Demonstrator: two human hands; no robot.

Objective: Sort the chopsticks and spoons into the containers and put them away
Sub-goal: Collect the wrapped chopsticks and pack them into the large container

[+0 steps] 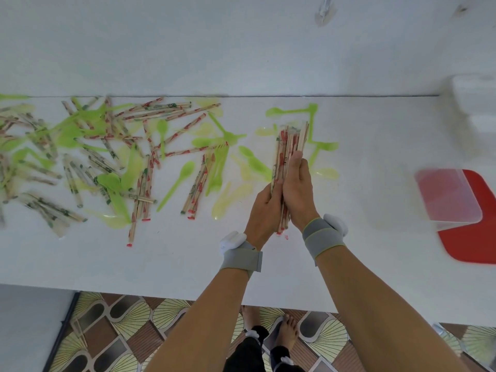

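A bundle of wrapped chopsticks (pixel 288 146) with red print stands nearly upright over the white table (pixel 375 146). My left hand (pixel 264 210) and my right hand (pixel 298 191) grip it together from both sides, palms facing each other. Loose wrapped chopsticks (pixel 150 111) and green spoons (pixel 177 181) lie scattered across the table's left half, mixed with pale yellow spoons (pixel 230 200). More green spoons (pixel 292 111) lie just behind the bundle.
A clear plastic container (pixel 448 197) rests on a red lid (pixel 477 237) at the right edge. Another clear container (pixel 475 103) sits blurred at the far right back. The table's front edge runs below my forearms, above patterned floor.
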